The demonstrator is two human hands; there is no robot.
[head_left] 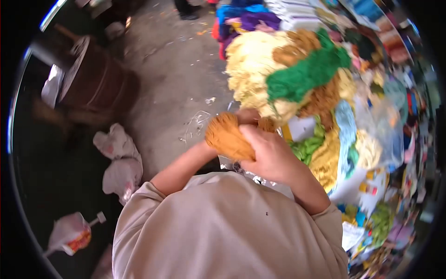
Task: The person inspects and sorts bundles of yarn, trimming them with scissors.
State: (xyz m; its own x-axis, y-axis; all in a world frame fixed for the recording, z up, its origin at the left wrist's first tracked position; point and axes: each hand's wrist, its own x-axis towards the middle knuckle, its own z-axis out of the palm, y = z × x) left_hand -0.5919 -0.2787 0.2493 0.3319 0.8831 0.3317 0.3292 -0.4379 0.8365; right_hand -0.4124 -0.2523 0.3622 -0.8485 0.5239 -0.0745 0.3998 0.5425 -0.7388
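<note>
An orange-brown bundle of yarn (228,138) is held in front of my torso, between both hands. My right hand (269,151) grips its right end, thumb on top and fingers wrapped round it. Behind the bundle is my left hand (248,116), mostly hidden by the yarn; only a small part of it shows near the top. Just beyond the hands lies a heap of cream yarn (248,60), with a green skein (306,74) and brown skeins (323,100) on it.
Light blue yarn (344,135) and mustard yarn (325,160) lie at the right, beside plastic bags and mixed coloured pieces. A rusty drum (100,79) stands on the left. White bags (121,172) are below it. A person's dark shoe (189,16) shows at the top.
</note>
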